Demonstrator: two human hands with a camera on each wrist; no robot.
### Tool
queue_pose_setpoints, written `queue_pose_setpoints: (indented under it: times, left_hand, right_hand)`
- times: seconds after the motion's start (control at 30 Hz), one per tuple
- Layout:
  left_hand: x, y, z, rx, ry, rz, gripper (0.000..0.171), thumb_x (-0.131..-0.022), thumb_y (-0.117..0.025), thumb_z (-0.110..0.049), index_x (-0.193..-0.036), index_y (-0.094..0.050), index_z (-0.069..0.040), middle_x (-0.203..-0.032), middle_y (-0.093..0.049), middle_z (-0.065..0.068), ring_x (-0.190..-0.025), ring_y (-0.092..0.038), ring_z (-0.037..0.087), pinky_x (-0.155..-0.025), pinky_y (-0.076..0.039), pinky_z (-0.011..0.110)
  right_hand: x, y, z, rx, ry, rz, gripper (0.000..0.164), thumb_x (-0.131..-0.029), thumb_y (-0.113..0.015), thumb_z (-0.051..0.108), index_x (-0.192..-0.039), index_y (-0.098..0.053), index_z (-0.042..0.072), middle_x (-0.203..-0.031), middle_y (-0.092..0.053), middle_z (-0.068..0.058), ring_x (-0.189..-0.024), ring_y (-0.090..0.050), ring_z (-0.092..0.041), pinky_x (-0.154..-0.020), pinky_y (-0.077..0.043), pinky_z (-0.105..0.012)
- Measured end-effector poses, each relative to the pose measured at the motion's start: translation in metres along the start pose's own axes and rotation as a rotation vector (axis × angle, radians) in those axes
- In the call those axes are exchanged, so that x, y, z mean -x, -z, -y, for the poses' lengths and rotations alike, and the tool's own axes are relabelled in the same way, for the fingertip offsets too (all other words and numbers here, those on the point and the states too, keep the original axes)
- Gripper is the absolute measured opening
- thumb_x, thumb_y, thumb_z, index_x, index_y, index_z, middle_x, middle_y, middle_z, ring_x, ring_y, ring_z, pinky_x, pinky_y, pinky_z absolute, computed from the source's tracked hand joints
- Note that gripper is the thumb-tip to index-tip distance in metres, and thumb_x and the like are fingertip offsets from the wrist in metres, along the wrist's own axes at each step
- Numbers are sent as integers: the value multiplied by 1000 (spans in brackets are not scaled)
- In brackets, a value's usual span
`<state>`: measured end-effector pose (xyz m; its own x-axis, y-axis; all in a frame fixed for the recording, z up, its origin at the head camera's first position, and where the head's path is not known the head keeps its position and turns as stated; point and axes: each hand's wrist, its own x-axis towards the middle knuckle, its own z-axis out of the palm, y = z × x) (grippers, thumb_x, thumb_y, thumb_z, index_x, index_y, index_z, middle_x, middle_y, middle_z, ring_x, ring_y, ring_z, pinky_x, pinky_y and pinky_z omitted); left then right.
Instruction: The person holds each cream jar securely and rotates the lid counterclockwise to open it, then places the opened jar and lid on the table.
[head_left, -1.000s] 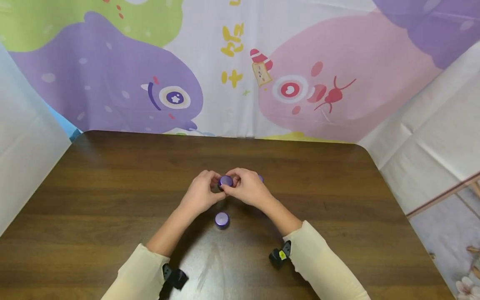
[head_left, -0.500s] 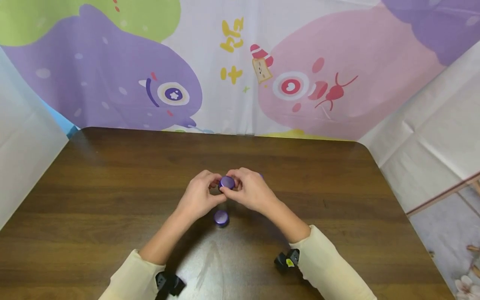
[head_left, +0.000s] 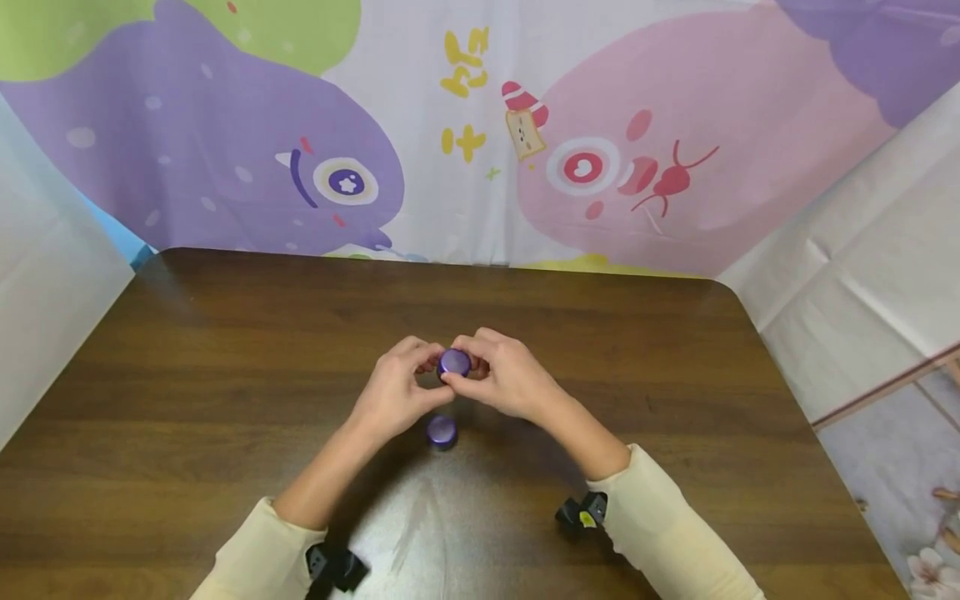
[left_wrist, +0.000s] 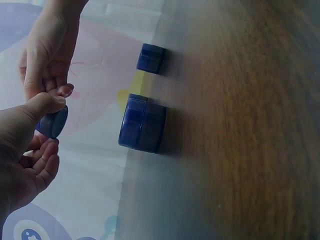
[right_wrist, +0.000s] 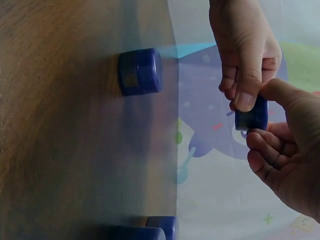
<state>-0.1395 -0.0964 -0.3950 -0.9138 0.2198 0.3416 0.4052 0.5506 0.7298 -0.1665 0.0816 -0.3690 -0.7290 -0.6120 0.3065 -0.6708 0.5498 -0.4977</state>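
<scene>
Above the middle of a dark brown, wood-grained surface (head_left: 600, 367), a short, round, shiny purple container (head_left: 454, 363) is held between two bare hands. Its lighter, flat top is turned up towards the head camera. One side is pinched between the thumb and fingertips of the left hand (head_left: 396, 388); the other is pinched in the same way by the right hand (head_left: 506, 377).

A second purple container (head_left: 442, 432) is stood upright on the surface, just nearer the person than the hands. From the right wrist, a third container (right_wrist: 139, 233) and a fourth container (right_wrist: 170, 226) are glimpsed at the lower edge, one partly covered by the other; from the head, both are hidden.

The surface is rounded at its far corners, and its near middle is washed by a pale patch of reflected light. Its far edge is met by a white fabric backdrop (head_left: 420, 100), on which a purple cartoon creature, a pink one, a green shape and yellow lettering are printed, all turned sideways. Both sides are closed in by creased white sheets (head_left: 862, 275); at the lower right, a grey panel (head_left: 900, 475) is patterned with pale flowers. The forearms are covered by cream sleeves (head_left: 667, 525), and a small black device (head_left: 337, 569) is worn at each wrist.
</scene>
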Motion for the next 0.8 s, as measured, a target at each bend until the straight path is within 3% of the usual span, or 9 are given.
queue_pose_setpoints:
  times: [0.23,0.37,0.47,0.63,0.8]
  left_hand:
    - [1,1,0,10,-18,16,37,-70,-77,-8,-104,-67,1,-94,-62,9,-84,-61,22,-76,-54,39]
    - [2,1,1,33,9,2,37,-69,-78,-10,-103,-67,1,-93,-62,8,-84,-61,21,-74,-55,39]
    - [2,1,3,50,25,-31,37,-68,-80,-11,-101,-67,1,-91,-63,7,-82,-61,19,-73,-54,37]
    - [3,3,3,56,8,-57,37,-69,-81,-14,-100,-68,0,-89,-63,7,-80,-59,17,-74,-54,34]
    - [5,4,1,73,15,-47,36,-69,-81,-13,-100,-70,0,-90,-63,6,-82,-60,20,-74,-54,39]
  right_hand:
    - [-1,6,0,0,38,62,25,-81,-70,24,-103,-67,12,-81,-54,0,-68,-52,-11,-59,-44,-15]
    - [1,9,1,-50,-30,80,39,-82,-71,24,-116,-64,7,-87,-56,-2,-74,-54,-10,-64,-49,-15]
    - [3,8,2,-102,-79,35,47,-81,-73,25,-120,-61,4,-88,-57,-3,-77,-56,-11,-66,-51,-16]
    - [2,7,3,-129,-85,-36,37,-79,-75,25,-109,-66,5,-84,-58,-2,-74,-54,-10,-61,-49,-18]
    - [2,9,4,-113,-57,37,33,-81,-72,22,-110,-67,7,-88,-58,-3,-77,-55,-10,-64,-51,-19]
